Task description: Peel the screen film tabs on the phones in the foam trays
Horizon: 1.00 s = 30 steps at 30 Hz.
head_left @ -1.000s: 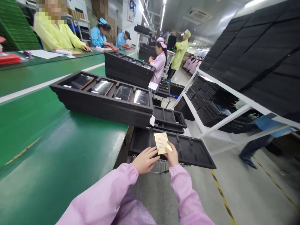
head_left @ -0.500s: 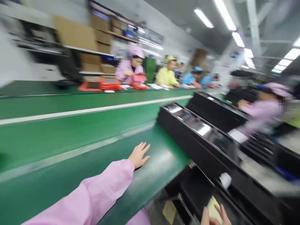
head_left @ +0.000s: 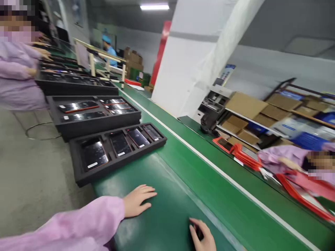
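Note:
My left hand (head_left: 138, 201) lies flat on the green work surface (head_left: 157, 226), fingers spread, with nothing in it. Just left of and beyond it is a black foam tray (head_left: 123, 162) holding several dark, glossy phone-like devices, each with a white label; one such device (head_left: 94, 153) sits in the nearest slot. My right hand (head_left: 205, 237) is at the bottom edge, over the same surface, thumb and fingers curled together. Something dark shows between them, too blurred and covered to name. The rest of that hand is cut off by the frame.
More black trays (head_left: 94, 122) with similar devices stand behind the first. A green belt with a white line (head_left: 209, 162) runs along the right. A co-worker (head_left: 18, 69) stands at the left; another (head_left: 288, 157) sits across the belt by red frames (head_left: 246, 158). A stool (head_left: 43, 130) stands left.
My view has swung left, bringing the trays to the left side. My right hand has left the dark area at lower right and the pale yellow thing there, and is now over the green surface.

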{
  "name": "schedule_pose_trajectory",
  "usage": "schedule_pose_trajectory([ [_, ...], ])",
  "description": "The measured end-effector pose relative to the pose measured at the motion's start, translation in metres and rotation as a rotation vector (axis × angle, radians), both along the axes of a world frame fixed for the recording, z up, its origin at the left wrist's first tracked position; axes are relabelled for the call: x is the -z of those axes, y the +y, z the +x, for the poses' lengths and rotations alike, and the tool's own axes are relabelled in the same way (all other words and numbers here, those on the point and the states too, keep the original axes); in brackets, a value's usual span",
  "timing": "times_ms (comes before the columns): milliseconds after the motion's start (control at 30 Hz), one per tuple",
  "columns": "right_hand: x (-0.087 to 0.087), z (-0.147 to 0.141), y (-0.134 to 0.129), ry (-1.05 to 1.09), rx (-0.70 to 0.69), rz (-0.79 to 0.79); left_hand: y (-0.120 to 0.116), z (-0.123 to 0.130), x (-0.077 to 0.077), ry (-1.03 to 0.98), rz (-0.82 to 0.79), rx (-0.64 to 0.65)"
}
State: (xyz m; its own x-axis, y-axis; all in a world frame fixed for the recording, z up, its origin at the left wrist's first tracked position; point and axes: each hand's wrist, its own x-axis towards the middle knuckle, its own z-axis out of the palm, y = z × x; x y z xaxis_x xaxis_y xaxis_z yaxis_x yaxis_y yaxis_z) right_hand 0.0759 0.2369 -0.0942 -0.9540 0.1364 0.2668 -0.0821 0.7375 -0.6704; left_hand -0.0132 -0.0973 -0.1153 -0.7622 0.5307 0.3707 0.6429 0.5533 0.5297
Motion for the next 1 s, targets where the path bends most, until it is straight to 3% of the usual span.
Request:
schedule_pose_trajectory([
  [67, -0.01, -0.069, -0.034, 0.05, 0.026, -0.065, -0.052, 0.014, 0.0, 0.043, 0.062, -0.239],
  [133, -0.012, -0.14, -0.082, 0.083, -0.001, -0.091, -0.101, 0.022, -0.007, 0.255, 0.228, -0.609],
  [200, -0.009, -0.203, -0.137, 0.142, -0.008, -0.119, -0.146, 0.02, -0.016, 0.313, 0.284, -0.957],
  [267, -0.006, -0.249, -0.187, 0.209, 0.0, -0.128, -0.182, 0.009, -0.025, 0.186, 0.323, -1.276],
  [300, -0.005, -0.264, -0.207, 0.245, -0.019, -0.12, -0.195, 0.001, -0.028, 0.0, 0.392, -1.346],
  [333, -0.004, -0.275, -0.223, 0.276, -0.058, -0.104, -0.205, -0.007, -0.03, -0.203, 0.502, -1.352],
  [433, -0.005, -0.287, -0.248, 0.341, -0.229, 0.01, -0.215, -0.026, -0.026, -0.609, 0.923, -1.134],
  [500, -0.004, -0.288, -0.249, 0.374, -0.27, 0.105, -0.212, -0.034, -0.021, -0.651, 1.153, -1.042],
  [600, -0.004, -0.291, -0.245, 0.392, -0.231, 0.169, -0.208, -0.036, -0.019, -0.679, 1.327, -1.057],
  [733, -0.004, -0.293, -0.246, 0.378, -0.231, 0.177, -0.206, -0.031, -0.027, -0.71, 1.317, -1.009],
  [833, -0.006, -0.287, -0.247, 0.384, -0.215, 0.164, -0.205, -0.026, -0.035, -0.616, 1.208, -0.974],
  [1000, -0.009, -0.263, -0.238, 0.441, -0.143, 0.138, -0.21, -0.018, -0.049, -0.596, 0.99, -1.035],
])
